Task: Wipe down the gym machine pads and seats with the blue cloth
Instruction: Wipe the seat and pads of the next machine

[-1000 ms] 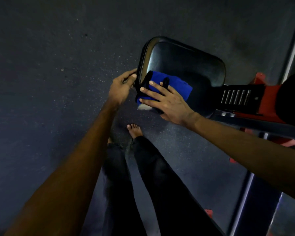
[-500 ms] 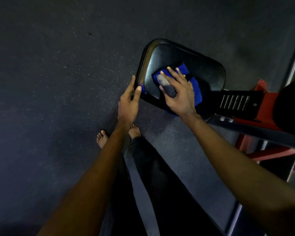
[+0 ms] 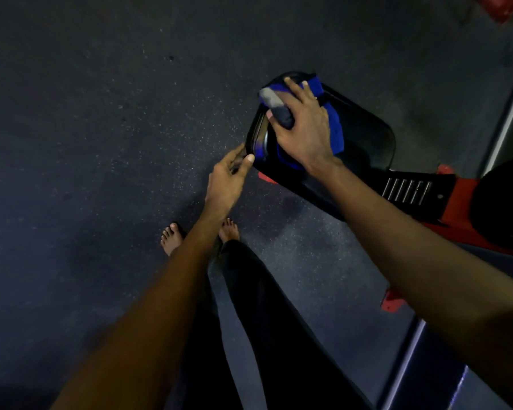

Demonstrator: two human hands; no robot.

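A black padded seat [image 3: 365,137] juts out from a red machine frame at the right. The blue cloth [image 3: 333,128] lies spread over the seat's far left part, with a grey patch at its upper corner. My right hand [image 3: 301,125] presses flat on the cloth, fingers stretched toward the seat's far edge. My left hand [image 3: 227,179] reaches to the seat's near left corner, its thumb and fingertips touching the rim.
The red frame [image 3: 462,199] with a black slotted plate [image 3: 406,190] joins the seat at the right. A dark round pad [image 3: 504,202] sits at the right edge. My bare feet [image 3: 172,235] stand on the dark speckled floor below the seat.
My right hand has slid the cloth from the seat's near middle toward its far left edge. My left hand stays at the seat's near left corner.
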